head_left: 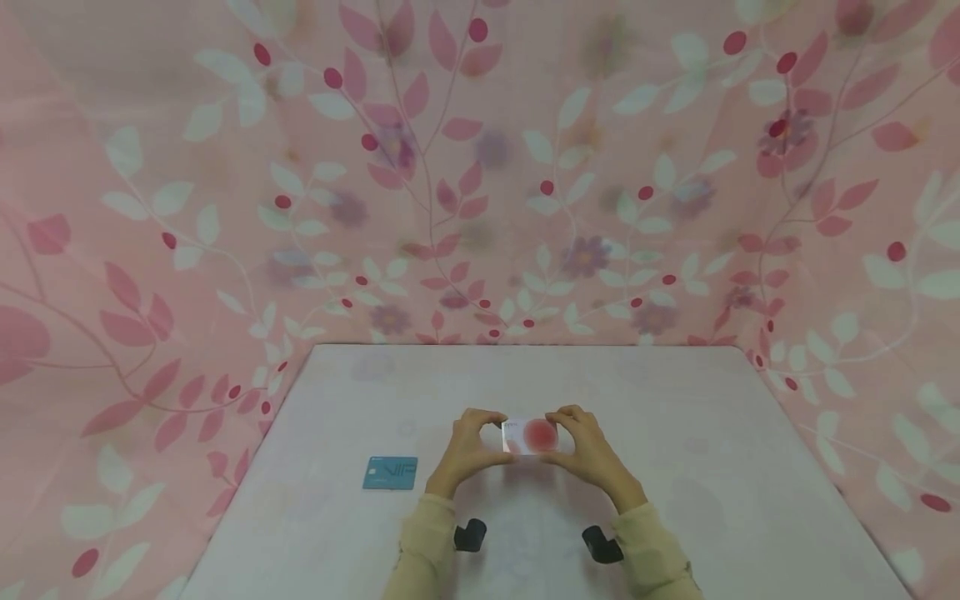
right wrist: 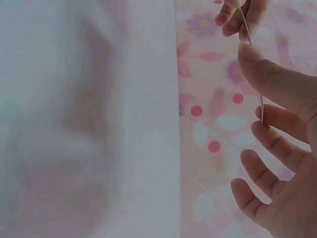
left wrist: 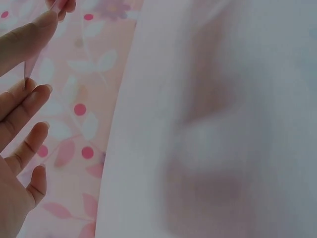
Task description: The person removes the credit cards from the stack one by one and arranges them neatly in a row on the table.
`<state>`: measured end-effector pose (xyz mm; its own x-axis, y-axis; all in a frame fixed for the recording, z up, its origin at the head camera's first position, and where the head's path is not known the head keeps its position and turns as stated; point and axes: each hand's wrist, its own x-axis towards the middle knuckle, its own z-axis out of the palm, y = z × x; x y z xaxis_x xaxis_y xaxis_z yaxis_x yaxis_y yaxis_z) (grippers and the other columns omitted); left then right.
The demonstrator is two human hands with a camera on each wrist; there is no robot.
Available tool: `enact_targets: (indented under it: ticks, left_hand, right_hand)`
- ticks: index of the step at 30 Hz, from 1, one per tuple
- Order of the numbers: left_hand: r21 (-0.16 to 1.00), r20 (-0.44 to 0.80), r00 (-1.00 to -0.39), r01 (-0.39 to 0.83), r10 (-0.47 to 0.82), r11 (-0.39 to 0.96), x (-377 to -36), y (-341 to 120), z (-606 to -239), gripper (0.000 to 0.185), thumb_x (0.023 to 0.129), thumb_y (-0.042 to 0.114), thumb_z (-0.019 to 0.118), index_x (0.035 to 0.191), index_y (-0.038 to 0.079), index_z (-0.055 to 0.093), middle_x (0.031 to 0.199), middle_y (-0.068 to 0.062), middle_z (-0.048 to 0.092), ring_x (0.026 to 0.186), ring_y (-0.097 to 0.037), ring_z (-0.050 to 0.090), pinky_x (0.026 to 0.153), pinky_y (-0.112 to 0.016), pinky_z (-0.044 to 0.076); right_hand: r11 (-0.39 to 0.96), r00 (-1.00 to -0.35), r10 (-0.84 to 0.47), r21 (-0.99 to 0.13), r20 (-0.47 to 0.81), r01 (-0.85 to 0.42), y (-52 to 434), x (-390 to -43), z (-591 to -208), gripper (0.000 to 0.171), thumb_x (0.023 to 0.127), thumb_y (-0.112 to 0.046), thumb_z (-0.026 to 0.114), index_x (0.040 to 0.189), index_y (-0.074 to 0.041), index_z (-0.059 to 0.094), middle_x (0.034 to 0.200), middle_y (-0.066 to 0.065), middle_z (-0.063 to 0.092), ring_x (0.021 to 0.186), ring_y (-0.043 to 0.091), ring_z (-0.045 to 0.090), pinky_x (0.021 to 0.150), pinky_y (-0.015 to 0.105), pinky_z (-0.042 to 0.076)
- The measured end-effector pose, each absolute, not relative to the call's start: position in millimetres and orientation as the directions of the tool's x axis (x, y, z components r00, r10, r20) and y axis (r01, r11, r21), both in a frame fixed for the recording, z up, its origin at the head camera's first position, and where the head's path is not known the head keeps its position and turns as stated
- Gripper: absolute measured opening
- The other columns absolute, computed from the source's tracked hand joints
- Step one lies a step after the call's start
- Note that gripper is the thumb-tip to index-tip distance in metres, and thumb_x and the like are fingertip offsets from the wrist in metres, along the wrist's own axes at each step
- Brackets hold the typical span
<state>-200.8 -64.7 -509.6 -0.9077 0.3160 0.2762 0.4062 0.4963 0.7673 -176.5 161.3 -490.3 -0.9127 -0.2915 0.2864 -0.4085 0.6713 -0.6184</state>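
The left hand (head_left: 465, 447) and right hand (head_left: 589, 452) pinch opposite ends of a white card with a red circle (head_left: 539, 435), raised between them, long axis parallel to the tabletop's (head_left: 420, 379) far edge; the blue VIP card (head_left: 391, 474) lies toward the left edge, nearer the left hand.

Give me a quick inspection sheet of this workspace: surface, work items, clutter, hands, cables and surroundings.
Surface: pale tabletop, faintly shadowed under the hands.
Work item: white card with a red circle, held above the tabletop.
Clutter: blue card marked VIP, lying left of the hands.
Left hand: pinches the white card's left end.
Right hand: pinches its right end.
Cables: nothing seen.
Surroundings: pink floral backdrop; black devices by both sleeves.
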Motion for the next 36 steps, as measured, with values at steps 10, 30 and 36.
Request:
enact_targets:
  ticks: [10,30,36]
  left_hand:
    - [0.702,0.377,-0.852,0.518,0.363,0.488,-208.3,-28.4,-515.1,0.057,0.060,0.029,0.088,0.105,0.003,0.067,0.097,-0.005,0.066,0.098,-0.022,0.051,0.083,-0.039,0.029]
    - [0.557,0.343,-0.822,0.568,0.455,0.606,-227.1,67.9,-525.2,0.054,0.067,0.036,0.084,0.109,0.008,0.066,0.100,0.001,0.066,0.098,-0.014,0.052,0.078,-0.026,0.030]
    - [0.538,0.308,-0.828,0.557,0.468,0.633,-233.7,88.8,-528.0,0.054,0.069,0.038,0.082,0.113,0.009,0.067,0.102,0.001,0.067,0.096,-0.014,0.053,0.076,-0.025,0.030]
  right_hand:
    - [0.681,-0.916,-0.282,-0.614,0.283,-0.400,195.7,-177.1,-490.4,0.060,0.069,-0.021,0.084,0.118,0.004,0.060,0.116,0.019,0.052,0.107,0.040,0.046,0.087,0.056,0.043]
    - [0.701,-0.923,-0.251,-0.602,0.293,-0.382,285.6,-182.4,-504.0,0.059,0.072,-0.018,0.081,0.120,0.005,0.057,0.111,0.021,0.054,0.090,0.039,0.057,0.073,0.054,0.049]
    - [0.704,-0.931,-0.256,-0.609,0.261,-0.364,306.3,-189.4,-509.6,0.058,0.073,-0.015,0.080,0.120,0.006,0.055,0.112,0.024,0.054,0.089,0.040,0.057,0.071,0.054,0.049]
